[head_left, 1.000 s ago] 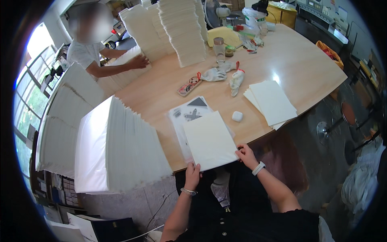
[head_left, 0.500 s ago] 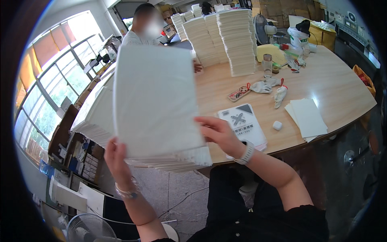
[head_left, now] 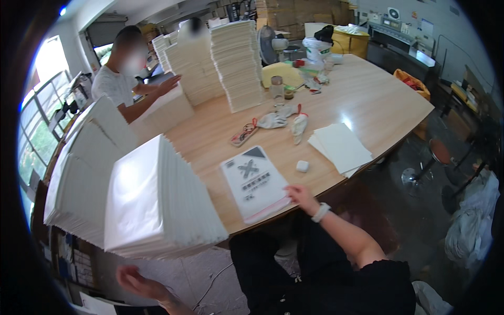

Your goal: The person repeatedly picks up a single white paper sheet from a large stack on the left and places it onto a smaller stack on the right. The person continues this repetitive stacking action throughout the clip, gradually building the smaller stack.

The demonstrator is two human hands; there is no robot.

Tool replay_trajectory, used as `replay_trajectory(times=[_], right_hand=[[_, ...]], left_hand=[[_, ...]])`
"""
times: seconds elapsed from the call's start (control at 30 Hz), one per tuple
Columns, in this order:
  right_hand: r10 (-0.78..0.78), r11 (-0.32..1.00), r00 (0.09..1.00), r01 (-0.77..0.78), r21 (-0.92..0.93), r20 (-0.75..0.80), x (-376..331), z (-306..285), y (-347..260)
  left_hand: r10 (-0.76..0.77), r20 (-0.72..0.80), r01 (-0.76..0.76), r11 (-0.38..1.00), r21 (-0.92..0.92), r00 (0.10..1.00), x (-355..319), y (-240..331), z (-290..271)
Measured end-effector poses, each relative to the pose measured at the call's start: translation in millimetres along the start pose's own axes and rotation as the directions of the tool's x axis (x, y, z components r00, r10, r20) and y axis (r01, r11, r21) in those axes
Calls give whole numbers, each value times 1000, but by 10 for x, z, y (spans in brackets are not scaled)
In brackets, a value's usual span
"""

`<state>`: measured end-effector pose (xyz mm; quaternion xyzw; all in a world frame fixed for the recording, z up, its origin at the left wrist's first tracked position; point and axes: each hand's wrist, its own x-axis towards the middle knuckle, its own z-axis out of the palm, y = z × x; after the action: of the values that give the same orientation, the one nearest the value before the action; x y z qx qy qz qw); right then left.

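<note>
My right hand (head_left: 303, 198) is at the near right edge of a flat pile of clear plastic bags (head_left: 255, 184) with dark print, fingers pinched at the top bag's edge. Low on the left, off the table, my left hand (head_left: 137, 282) is slightly blurred, its fingers loosely apart with nothing visible in them. Above that hand stands a tall stack of white wrapped packs (head_left: 137, 194), close to the table's near edge. To the right of the bags lie a small white case (head_left: 302, 166) and a few white sheets (head_left: 342, 149).
Another white stack (head_left: 86, 168) stands farther left. Beyond it, a co-worker (head_left: 118, 81) rests their hands on a white block. Tall paper stacks (head_left: 236, 65) rise at the back. Gloves (head_left: 273, 121), a patterned phone-like object (head_left: 244, 135) and a glass jar (head_left: 277, 90) sit mid-table.
The white pack my hands held up is now on the near-left stack. My left hand has dropped below it, and my right hand has moved to the plastic bags. The view has turned right.
</note>
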<state>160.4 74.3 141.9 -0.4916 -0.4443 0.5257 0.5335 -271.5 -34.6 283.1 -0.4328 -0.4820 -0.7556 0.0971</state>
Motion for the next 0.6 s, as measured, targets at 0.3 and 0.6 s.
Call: replay_trajectory(times=[0.3,0.6], right_hand=[[353,727,823,58,684,-446,-124,-1702,375],[398,640,708,241,730,-583,112,-1865,140]], left_hand=[[-194,889,454,891,-18,416,-1770,0,834],[-15,938,-147,987,70,347,-2262,-262,2241]])
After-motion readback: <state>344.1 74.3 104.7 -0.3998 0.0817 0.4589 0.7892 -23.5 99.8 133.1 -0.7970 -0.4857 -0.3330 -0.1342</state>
